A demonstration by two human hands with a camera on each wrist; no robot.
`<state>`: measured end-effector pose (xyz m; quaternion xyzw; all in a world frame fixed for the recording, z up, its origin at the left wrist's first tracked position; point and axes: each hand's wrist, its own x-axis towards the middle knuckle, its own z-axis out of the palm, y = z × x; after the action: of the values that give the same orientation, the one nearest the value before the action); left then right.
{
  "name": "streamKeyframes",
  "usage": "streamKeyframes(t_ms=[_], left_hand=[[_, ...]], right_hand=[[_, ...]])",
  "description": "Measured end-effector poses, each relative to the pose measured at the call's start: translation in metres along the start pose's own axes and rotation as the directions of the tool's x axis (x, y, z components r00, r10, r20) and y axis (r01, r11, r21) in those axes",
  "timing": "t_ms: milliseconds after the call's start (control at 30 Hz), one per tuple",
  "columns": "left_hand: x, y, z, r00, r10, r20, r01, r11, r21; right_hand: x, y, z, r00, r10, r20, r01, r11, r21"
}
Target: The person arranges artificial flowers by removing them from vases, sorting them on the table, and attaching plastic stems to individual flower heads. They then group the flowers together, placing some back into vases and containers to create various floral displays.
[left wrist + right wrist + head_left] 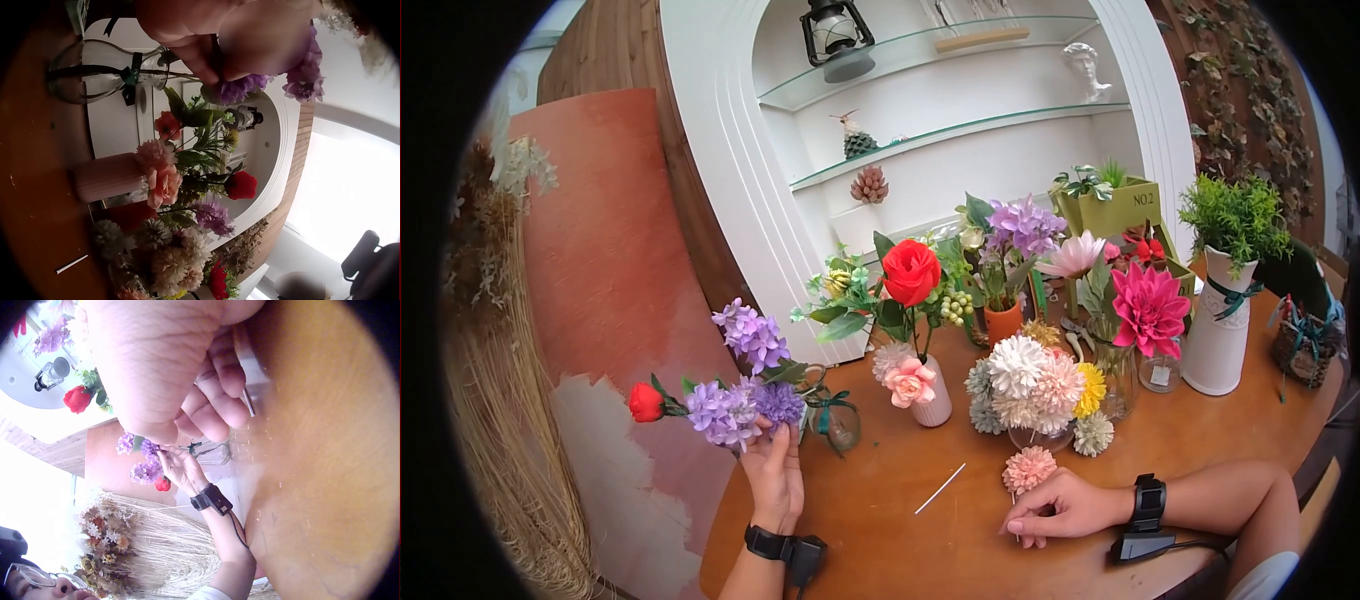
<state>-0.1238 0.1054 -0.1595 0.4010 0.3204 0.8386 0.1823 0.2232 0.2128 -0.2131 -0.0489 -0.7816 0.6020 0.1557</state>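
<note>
In the head view the left hand (778, 482) is raised at the left, its thumb and fingertips pinching a purple flower (777, 400) beside other purple blooms and a red rosebud (646, 403). Behind that hand stands a small glass vase (840, 424) with a dark green ribbon, also in the left wrist view. The right hand (1068, 508) rests low over the table, fingers loosely curled, close to a pink pompom flower (1029, 470). No held thing shows among the right fingers (215, 406) in the right wrist view. A thin white stick (940, 488) lies between the hands.
A ribbed pink vase (932, 398) holds a red rose and pink blooms. Pale pompoms (1018, 367) fill a round vase to its right. Behind are more flowers, a white pitcher (1217, 340) with greenery, a small basket (1298, 350) and glass shelves (960, 130).
</note>
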Motion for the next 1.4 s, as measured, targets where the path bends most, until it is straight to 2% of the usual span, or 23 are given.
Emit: streamKeyframes(t_ms=[167,233,367,433,467,533,633,1067,1167,1233,1367,1400], left_hand=[[0.002,-0.002,-0.005,0.999,-0.039,0.026,0.041,0.996,-0.073],[0.001,-0.001,0.000,0.995,-0.045,0.092,0.046,0.999,-0.011],[0.001,-0.002,0.003,0.989,-0.047,0.139,0.040,0.998,0.052],[-0.001,0.001,0.009,0.979,-0.133,0.154,0.109,0.982,0.155],[-0.001,-0.002,0.008,0.979,-0.133,0.155,0.109,0.982,0.155],[0.000,-0.009,0.005,0.975,-0.039,0.219,-0.035,0.945,0.324],[-0.001,-0.011,0.008,0.959,-0.040,0.281,-0.077,0.916,0.394],[0.006,-0.004,0.009,0.970,-0.114,0.217,0.060,0.969,0.240],[0.006,-0.002,0.009,0.966,-0.179,0.188,0.128,0.958,0.257],[0.004,0.000,0.010,0.935,-0.299,0.189,0.249,0.936,0.250],[0.001,0.002,0.013,0.920,-0.327,0.215,0.247,0.911,0.329],[-0.002,0.003,0.016,0.930,-0.302,0.209,0.202,0.896,0.395]], right_hand=[[-0.001,-0.002,0.001,1.000,0.006,0.008,-0.006,1.000,0.000],[0.000,-0.003,0.001,1.000,0.006,0.012,-0.006,1.000,-0.010],[-0.001,-0.002,0.001,1.000,-0.007,0.014,0.008,0.999,-0.039],[-0.001,-0.002,0.001,1.000,-0.004,0.011,0.004,0.999,-0.038],[-0.001,-0.003,0.001,1.000,-0.005,0.012,0.005,0.999,-0.043],[-0.001,-0.003,0.001,1.000,-0.005,0.011,0.006,0.999,-0.049],[0.000,-0.002,0.001,1.000,0.002,0.014,-0.001,0.999,-0.040],[0.000,0.002,0.001,1.000,0.004,0.022,-0.003,0.999,-0.035],[0.000,0.002,0.001,1.000,-0.004,0.024,0.005,0.999,-0.035],[0.000,0.001,0.001,1.000,-0.011,0.025,0.011,0.999,-0.031],[0.000,0.000,0.001,1.000,-0.017,0.024,0.018,0.999,-0.044],[0.000,-0.001,0.001,1.000,-0.011,0.022,0.012,0.999,-0.050]])
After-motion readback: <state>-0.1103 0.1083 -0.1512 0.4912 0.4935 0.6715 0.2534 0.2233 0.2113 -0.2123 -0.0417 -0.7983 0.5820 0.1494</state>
